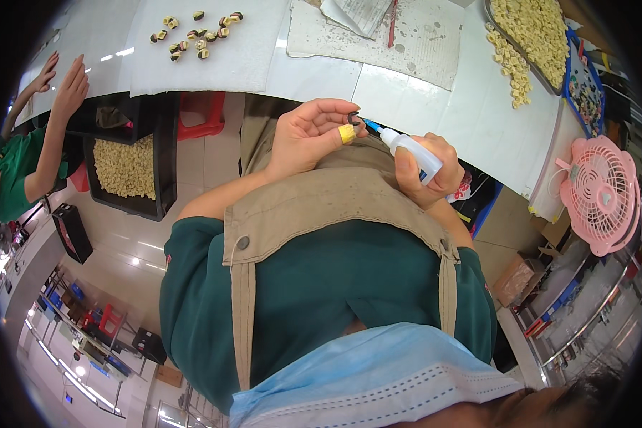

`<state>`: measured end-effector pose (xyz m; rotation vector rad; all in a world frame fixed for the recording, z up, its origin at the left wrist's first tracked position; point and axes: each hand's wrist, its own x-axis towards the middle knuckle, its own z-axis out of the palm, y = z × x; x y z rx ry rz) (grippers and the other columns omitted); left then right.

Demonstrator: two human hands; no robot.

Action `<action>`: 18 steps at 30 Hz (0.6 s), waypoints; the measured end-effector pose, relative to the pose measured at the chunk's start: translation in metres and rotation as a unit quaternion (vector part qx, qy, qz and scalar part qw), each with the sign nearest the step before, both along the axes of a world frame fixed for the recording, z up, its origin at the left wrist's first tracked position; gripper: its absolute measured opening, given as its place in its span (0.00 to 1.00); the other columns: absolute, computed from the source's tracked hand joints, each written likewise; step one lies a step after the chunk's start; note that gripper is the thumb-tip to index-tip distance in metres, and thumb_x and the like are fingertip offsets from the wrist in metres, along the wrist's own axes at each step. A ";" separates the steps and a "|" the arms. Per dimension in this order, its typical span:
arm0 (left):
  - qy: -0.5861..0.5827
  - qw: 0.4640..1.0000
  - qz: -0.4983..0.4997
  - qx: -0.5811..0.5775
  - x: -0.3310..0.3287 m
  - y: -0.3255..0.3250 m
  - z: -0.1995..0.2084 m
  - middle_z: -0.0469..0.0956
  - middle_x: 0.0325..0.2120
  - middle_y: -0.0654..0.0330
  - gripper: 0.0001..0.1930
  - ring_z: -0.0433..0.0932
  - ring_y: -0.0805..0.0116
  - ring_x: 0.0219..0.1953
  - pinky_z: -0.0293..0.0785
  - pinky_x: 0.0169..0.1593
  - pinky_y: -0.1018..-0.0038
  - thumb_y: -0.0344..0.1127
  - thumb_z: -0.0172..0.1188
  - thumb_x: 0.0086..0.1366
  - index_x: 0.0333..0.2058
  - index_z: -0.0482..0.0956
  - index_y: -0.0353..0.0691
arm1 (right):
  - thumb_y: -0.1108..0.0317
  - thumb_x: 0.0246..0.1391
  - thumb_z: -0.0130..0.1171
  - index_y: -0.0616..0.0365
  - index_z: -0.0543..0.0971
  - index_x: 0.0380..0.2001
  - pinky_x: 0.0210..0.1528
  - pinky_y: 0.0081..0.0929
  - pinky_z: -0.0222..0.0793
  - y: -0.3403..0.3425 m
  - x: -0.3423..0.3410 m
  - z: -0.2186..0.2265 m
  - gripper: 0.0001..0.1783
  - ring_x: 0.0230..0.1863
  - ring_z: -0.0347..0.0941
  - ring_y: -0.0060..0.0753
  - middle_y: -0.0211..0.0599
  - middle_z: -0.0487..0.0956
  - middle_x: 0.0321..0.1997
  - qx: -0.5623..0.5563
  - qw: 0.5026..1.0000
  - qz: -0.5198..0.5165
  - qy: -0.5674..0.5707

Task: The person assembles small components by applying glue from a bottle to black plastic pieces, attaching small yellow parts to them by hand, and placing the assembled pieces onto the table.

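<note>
My left hand point(308, 140) pinches a small dark curved piece point(352, 118) between thumb and fingertips. A yellow cover point(347, 134) wraps the thumb's tip. My right hand point(432, 171) grips a translucent white squeeze bottle point(415, 154), tilted so that its blue nozzle point(370, 124) reaches the fingertips of my left hand. Whether the nozzle touches the dark piece I cannot tell. Both hands are held just off the near edge of the white table point(321, 77). On the table, to the left, lie several small cream-and-dark pieces point(202, 34).
A stained cardboard sheet point(428, 60) bears papers point(357, 16) and a red stick point(392, 25). At right are a tray of cream pieces point(531, 32), spilled pieces point(510, 68), a blue tray point(585, 93) and a pink fan point(600, 192). A black crate point(165, 171) and another person's hands point(71, 85) are at left.
</note>
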<state>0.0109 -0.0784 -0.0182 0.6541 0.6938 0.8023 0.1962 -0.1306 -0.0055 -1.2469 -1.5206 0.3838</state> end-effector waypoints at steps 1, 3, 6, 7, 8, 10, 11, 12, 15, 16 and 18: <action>-0.003 1.000 -0.002 0.001 0.000 0.000 0.000 0.75 0.36 0.53 0.15 0.77 0.68 0.40 0.73 0.46 0.76 0.19 0.54 0.56 0.44 0.70 0.28 | 0.74 0.35 0.64 0.59 0.71 0.27 0.15 0.19 0.62 0.000 0.000 0.001 0.14 0.14 0.65 0.25 0.34 0.75 0.19 0.001 1.000 -0.004 -0.006; 0.001 1.000 0.000 0.002 0.000 0.001 0.000 0.75 0.36 0.53 0.15 0.77 0.67 0.40 0.73 0.46 0.76 0.19 0.54 0.56 0.44 0.70 0.28 | 0.75 0.35 0.64 0.59 0.71 0.27 0.15 0.18 0.61 0.001 0.000 0.001 0.13 0.14 0.65 0.25 0.34 0.74 0.19 0.002 1.000 -0.008 -0.012; 0.002 1.000 0.001 -0.001 0.001 0.001 0.001 0.75 0.36 0.53 0.15 0.77 0.67 0.39 0.73 0.46 0.76 0.19 0.54 0.57 0.44 0.70 0.28 | 0.75 0.35 0.64 0.59 0.71 0.27 0.15 0.19 0.61 0.001 0.001 -0.001 0.13 0.14 0.65 0.25 0.34 0.74 0.19 -0.001 1.000 -0.012 0.007; -0.002 1.000 0.000 -0.004 0.001 0.001 0.001 0.75 0.36 0.53 0.15 0.77 0.67 0.39 0.73 0.46 0.75 0.19 0.54 0.57 0.44 0.70 0.28 | 0.74 0.35 0.65 0.59 0.71 0.27 0.15 0.19 0.62 0.001 0.000 0.000 0.14 0.14 0.65 0.25 0.34 0.74 0.19 0.003 1.000 -0.011 0.008; -0.002 1.000 0.000 -0.004 0.001 0.001 0.000 0.75 0.36 0.53 0.15 0.77 0.67 0.39 0.73 0.46 0.75 0.19 0.54 0.57 0.44 0.70 0.28 | 0.74 0.35 0.65 0.59 0.71 0.27 0.16 0.19 0.62 0.002 0.000 0.000 0.14 0.14 0.65 0.25 0.34 0.74 0.19 0.007 1.000 -0.010 0.009; -0.001 1.000 0.000 -0.004 0.001 0.001 0.000 0.75 0.36 0.53 0.15 0.77 0.67 0.39 0.73 0.46 0.75 0.19 0.54 0.56 0.44 0.70 0.28 | 0.74 0.34 0.65 0.59 0.72 0.27 0.16 0.19 0.62 0.000 0.001 -0.002 0.14 0.14 0.66 0.25 0.34 0.74 0.19 0.007 1.000 -0.014 0.001; -0.001 1.000 0.000 -0.004 0.000 0.001 0.000 0.75 0.36 0.53 0.15 0.77 0.67 0.39 0.73 0.46 0.75 0.19 0.54 0.56 0.44 0.70 0.28 | 0.74 0.34 0.65 0.60 0.72 0.28 0.16 0.19 0.62 0.000 0.001 -0.003 0.14 0.14 0.66 0.25 0.34 0.74 0.19 0.006 1.000 -0.017 -0.006; 0.001 1.000 0.002 -0.003 0.000 0.001 0.001 0.75 0.36 0.53 0.15 0.77 0.68 0.39 0.73 0.46 0.76 0.19 0.54 0.56 0.44 0.70 0.28 | 0.74 0.34 0.65 0.60 0.72 0.28 0.16 0.19 0.62 0.000 0.002 -0.003 0.14 0.14 0.66 0.25 0.34 0.74 0.19 0.006 1.000 -0.017 -0.006; 0.003 1.000 0.005 0.014 0.001 0.002 -0.001 0.75 0.36 0.54 0.15 0.77 0.69 0.40 0.73 0.46 0.76 0.19 0.54 0.56 0.44 0.70 0.29 | 0.73 0.33 0.65 0.60 0.72 0.28 0.16 0.19 0.62 -0.002 0.002 -0.001 0.15 0.14 0.65 0.26 0.35 0.73 0.19 0.019 1.000 -0.015 0.019; 0.003 1.000 0.009 0.028 0.001 0.001 -0.002 0.75 0.36 0.54 0.14 0.77 0.69 0.40 0.73 0.46 0.77 0.19 0.54 0.56 0.44 0.70 0.29 | 0.73 0.33 0.65 0.60 0.73 0.27 0.16 0.19 0.62 -0.002 0.003 0.000 0.15 0.14 0.65 0.26 0.35 0.73 0.19 0.019 1.000 -0.010 0.005; 0.003 0.999 0.012 0.033 0.001 0.001 -0.003 0.75 0.36 0.54 0.14 0.77 0.69 0.40 0.73 0.45 0.77 0.19 0.54 0.56 0.43 0.71 0.29 | 0.73 0.32 0.65 0.59 0.73 0.27 0.16 0.20 0.62 -0.003 0.003 0.000 0.15 0.14 0.65 0.26 0.35 0.72 0.19 0.019 1.000 -0.005 -0.010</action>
